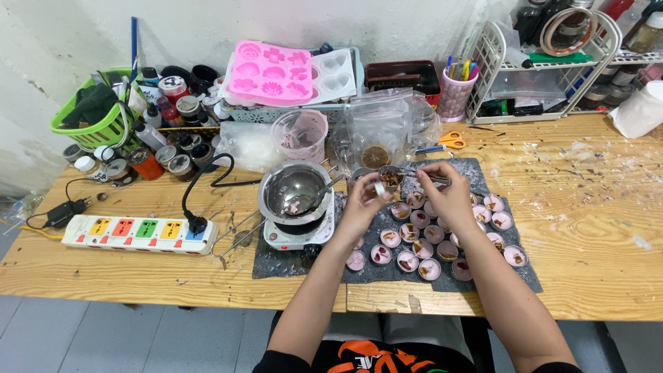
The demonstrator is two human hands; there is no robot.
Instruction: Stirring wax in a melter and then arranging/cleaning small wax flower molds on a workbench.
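Note:
My left hand [364,199] holds a small metal cup [391,178] filled with brown dried bits, lifted just above a grey mat [290,261]. My right hand [445,195] pinches metal tweezers [423,175] whose tips reach into that cup. Under and around both hands lie several small round pink-filled candle cups [407,261], some topped with dried flower pieces. Left of my hands a steel pot [295,190] with a spoon in it sits on a small white electric hotplate [293,238].
A power strip [135,233] with coloured switches lies at the left, its black cord running to the hotplate. Behind are a green basket [93,117], jars, pink silicone moulds [273,72], a plastic measuring cup [300,135], clear bags, orange scissors [450,141], a pen cup [456,93] and a white wire rack [545,65].

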